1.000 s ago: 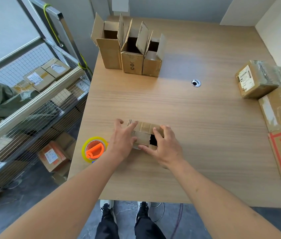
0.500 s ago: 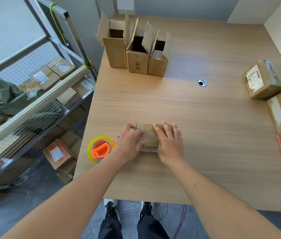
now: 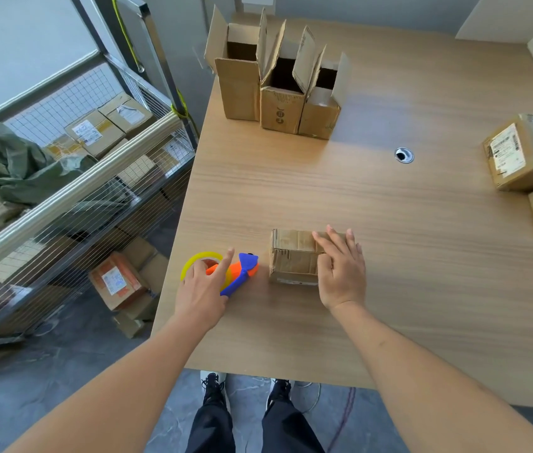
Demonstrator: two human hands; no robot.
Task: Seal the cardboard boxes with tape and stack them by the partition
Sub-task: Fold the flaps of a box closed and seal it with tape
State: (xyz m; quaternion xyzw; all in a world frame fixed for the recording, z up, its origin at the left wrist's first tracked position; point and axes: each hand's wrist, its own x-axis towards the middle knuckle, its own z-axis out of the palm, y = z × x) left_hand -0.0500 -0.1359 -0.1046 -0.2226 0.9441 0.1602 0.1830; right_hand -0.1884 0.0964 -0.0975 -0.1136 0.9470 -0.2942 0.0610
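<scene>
A small cardboard box (image 3: 292,256) lies near the table's front edge with its flaps folded down. My right hand (image 3: 340,273) rests flat on its right half, fingers straight, pressing the flaps. To the left of the box lies a tape dispenser (image 3: 235,273) with an orange body, a blue handle and a yellow tape roll. My left hand (image 3: 201,289) is over the dispenser, index finger stretched across the roll; no closed grip shows.
Three open cardboard boxes (image 3: 278,89) stand in a row at the table's (image 3: 389,207) far left. Sealed boxes (image 3: 523,155) sit along the right edge by the white partition. A wire cage cart (image 3: 72,178) holding parcels stands left of the table.
My left hand has left the small box and moved left onto the tape dispenser. My right hand stays pressing the closed flaps.
</scene>
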